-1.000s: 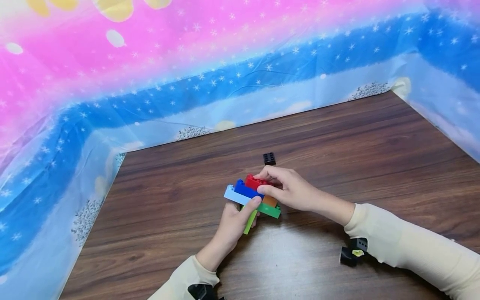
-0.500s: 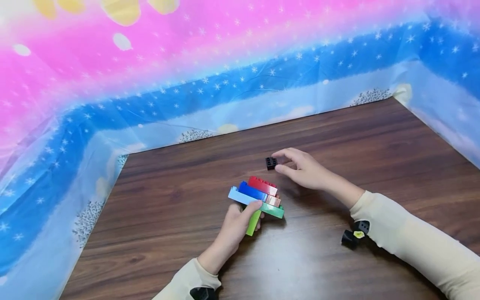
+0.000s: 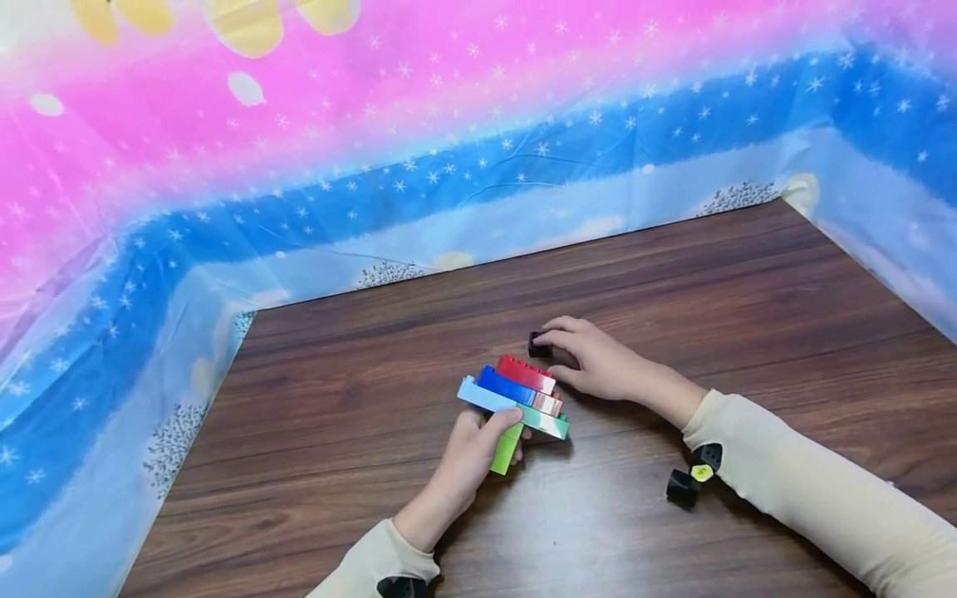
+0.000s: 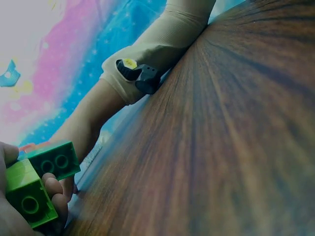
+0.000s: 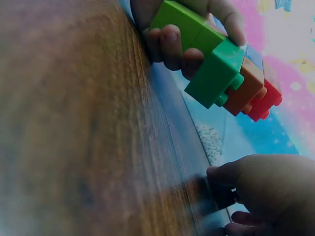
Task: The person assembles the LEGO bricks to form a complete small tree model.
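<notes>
My left hand (image 3: 463,461) grips the lime green stem (image 3: 506,450) of a stack of toy building bricks, its thumb lying across the joint. Above that stem are a light blue brick (image 3: 482,397), a green brick (image 3: 549,423), a blue brick (image 3: 507,386), an orange-brown brick (image 5: 244,88) and a red brick (image 3: 527,374) at the far end. Just beyond the stack, my right hand (image 3: 606,361) has its fingers curled over a small black brick (image 3: 537,346) on the table. In the right wrist view the black brick shows dark and blurred between thumb and fingers.
The dark wood table (image 3: 336,374) spreads around both hands. Behind and beside it hangs a pink and blue patterned cloth (image 3: 449,183). A black wrist camera (image 3: 691,477) hangs below the right sleeve, close over the table.
My right hand has left the red brick and reached the black one, which has shifted slightly toward me. My left hand still holds the stack in nearly the same place.
</notes>
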`<state>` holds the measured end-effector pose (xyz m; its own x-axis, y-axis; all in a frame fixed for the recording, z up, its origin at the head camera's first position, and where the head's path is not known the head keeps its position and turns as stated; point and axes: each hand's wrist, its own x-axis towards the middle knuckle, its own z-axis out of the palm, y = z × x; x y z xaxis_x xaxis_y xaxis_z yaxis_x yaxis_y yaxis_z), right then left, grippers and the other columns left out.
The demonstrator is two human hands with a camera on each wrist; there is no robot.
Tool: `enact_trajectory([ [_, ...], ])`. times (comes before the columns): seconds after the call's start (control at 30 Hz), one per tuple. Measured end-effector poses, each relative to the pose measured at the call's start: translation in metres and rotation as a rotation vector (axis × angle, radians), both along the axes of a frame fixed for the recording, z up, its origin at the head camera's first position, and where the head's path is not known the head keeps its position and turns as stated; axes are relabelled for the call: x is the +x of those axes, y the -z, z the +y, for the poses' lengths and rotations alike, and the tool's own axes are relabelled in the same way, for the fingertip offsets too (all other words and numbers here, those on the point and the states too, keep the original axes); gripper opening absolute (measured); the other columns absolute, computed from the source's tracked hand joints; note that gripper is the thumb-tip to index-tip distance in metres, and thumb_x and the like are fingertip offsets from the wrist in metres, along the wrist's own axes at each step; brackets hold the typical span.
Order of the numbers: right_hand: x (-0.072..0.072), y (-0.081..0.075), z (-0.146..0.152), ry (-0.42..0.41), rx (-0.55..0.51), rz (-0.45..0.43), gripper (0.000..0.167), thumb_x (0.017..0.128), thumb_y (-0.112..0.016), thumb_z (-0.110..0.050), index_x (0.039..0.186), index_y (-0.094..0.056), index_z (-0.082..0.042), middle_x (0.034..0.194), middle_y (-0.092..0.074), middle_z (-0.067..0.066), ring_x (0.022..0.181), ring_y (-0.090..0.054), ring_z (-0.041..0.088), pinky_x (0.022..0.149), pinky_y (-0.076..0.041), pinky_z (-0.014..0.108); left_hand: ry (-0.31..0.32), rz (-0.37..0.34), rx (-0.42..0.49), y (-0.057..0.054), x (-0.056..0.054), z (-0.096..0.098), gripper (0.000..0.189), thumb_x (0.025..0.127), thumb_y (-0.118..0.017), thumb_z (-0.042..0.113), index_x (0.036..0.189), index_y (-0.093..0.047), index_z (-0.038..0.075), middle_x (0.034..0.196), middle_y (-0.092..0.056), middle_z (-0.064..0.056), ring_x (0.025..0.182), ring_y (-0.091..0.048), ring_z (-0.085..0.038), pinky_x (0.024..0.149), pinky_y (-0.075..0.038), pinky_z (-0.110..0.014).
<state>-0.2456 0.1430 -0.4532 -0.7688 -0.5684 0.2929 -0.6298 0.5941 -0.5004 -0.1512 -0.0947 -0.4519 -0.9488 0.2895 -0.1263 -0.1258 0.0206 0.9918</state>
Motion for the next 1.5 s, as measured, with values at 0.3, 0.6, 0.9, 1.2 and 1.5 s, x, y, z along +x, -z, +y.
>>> enact_trajectory([
  [0.3, 0.003, -0.001, 0.006, -0.041, -0.105, -0.012, 0.02, 0.091, -0.082, -0.004, 0.102, -0.066, -0.01, 0.111, -0.073, 0.006, 0.103, -0.068, 0.024, 0.089, -0.056, 0.046, 0.011, 0.002, 0.008, 0.0, -0.001, 0.002, 0.031, 0.1, -0.065, 0.021, 0.114, -0.061, -0.006, 0.085, -0.07, -0.01, 0.062, -0.06, -0.014, 0.061, -0.054, -0.025],
  [0.6, 0.016, -0.017, -0.003, 0.014, -0.615, -0.471, 0.026, 0.102, -0.071, -0.013, 0.123, -0.064, 0.0, 0.117, -0.069, 0.017, 0.093, -0.07, 0.027, 0.08, -0.063, 0.039, 0.022, 0.061, -0.002, 0.002, -0.002, 0.0, 0.034, 0.102, -0.064, 0.021, 0.122, -0.058, -0.006, 0.089, -0.069, -0.009, 0.066, -0.061, -0.015, 0.064, -0.056, -0.026],
  [0.9, 0.028, -0.023, -0.013, 0.006, -0.688, -0.565, 0.027, 0.102, -0.068, -0.012, 0.125, -0.064, 0.001, 0.112, -0.068, 0.016, 0.095, -0.067, 0.026, 0.082, -0.062, 0.036, 0.025, 0.055, -0.017, 0.001, 0.0, -0.004, 0.031, 0.102, -0.063, 0.021, 0.119, -0.061, -0.004, 0.087, -0.067, -0.007, 0.065, -0.06, -0.016, 0.061, -0.054, -0.026],
  [1.2, 0.03, -0.025, -0.012, -0.05, -0.726, -0.544, 0.026, 0.1, -0.068, -0.008, 0.123, -0.063, 0.004, 0.113, -0.067, 0.017, 0.096, -0.068, 0.025, 0.083, -0.062, 0.035, 0.025, 0.07, -0.013, 0.002, 0.0, -0.002, 0.031, 0.102, -0.063, 0.021, 0.119, -0.061, -0.004, 0.087, -0.067, -0.007, 0.065, -0.06, -0.017, 0.061, -0.053, -0.025],
  [1.5, 0.03, -0.022, -0.011, -0.133, -0.738, -0.506, 0.025, 0.099, -0.07, -0.003, 0.122, -0.065, 0.005, 0.118, -0.069, 0.021, 0.099, -0.071, 0.023, 0.084, -0.062, 0.032, 0.011, 0.071, -0.014, 0.003, 0.001, -0.003, 0.026, 0.101, -0.063, 0.021, 0.11, -0.063, -0.003, 0.084, -0.067, -0.007, 0.062, -0.058, -0.015, 0.058, -0.052, -0.024],
])
